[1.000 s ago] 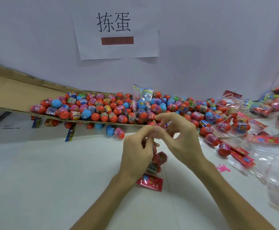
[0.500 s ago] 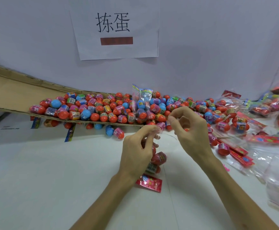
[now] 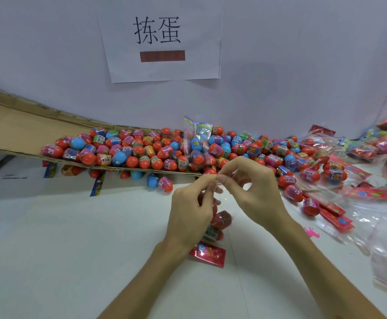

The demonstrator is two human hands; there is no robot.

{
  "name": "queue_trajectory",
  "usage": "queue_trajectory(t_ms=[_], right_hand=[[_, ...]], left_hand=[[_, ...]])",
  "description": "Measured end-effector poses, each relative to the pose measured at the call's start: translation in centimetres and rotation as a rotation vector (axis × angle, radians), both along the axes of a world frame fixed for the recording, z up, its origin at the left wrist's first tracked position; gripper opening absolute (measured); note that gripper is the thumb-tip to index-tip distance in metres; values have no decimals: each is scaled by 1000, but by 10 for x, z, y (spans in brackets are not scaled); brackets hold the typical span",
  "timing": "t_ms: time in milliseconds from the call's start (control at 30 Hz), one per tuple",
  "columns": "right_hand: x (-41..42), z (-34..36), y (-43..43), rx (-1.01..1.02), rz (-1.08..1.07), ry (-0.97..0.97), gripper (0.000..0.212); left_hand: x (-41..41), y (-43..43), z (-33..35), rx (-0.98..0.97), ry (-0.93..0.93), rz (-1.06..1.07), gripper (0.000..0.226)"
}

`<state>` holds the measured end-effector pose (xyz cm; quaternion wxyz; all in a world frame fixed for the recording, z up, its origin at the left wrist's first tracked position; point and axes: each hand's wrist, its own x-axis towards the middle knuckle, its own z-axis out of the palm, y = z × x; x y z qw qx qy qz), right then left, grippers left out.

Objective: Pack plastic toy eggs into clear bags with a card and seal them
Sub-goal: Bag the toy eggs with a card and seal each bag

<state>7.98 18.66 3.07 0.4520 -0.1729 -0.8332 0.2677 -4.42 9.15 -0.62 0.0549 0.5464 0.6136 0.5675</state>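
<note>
A clear bag hangs between my hands, holding red toy eggs and a red card at its lower end on the white table. My left hand pinches the bag's top edge from the left. My right hand pinches the same edge with thumb and forefinger, fingertips nearly touching the left hand's. The bag's upper part is partly hidden behind my left hand.
A big heap of red, blue and pink eggs lies on a cardboard sheet by the wall. Filled bags, red cards and empty clear bags crowd the right. A paper sign hangs above.
My right hand had pulled away up and to the right half a second ago; now it is back at the bag's top edge beside my left hand.
</note>
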Motion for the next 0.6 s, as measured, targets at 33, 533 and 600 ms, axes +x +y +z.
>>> queue_trajectory(t_ms=[33,533,600], right_hand=[[0,0,0,-23,-6,2,17],[19,9,29,-571,-98,132,7],[25,7,37,-668,-110,143,4]], left_hand=[[0,0,0,2,0,0,27],[0,0,7,65,-207,2,24],[-3,0,9,71,-304,28,25]])
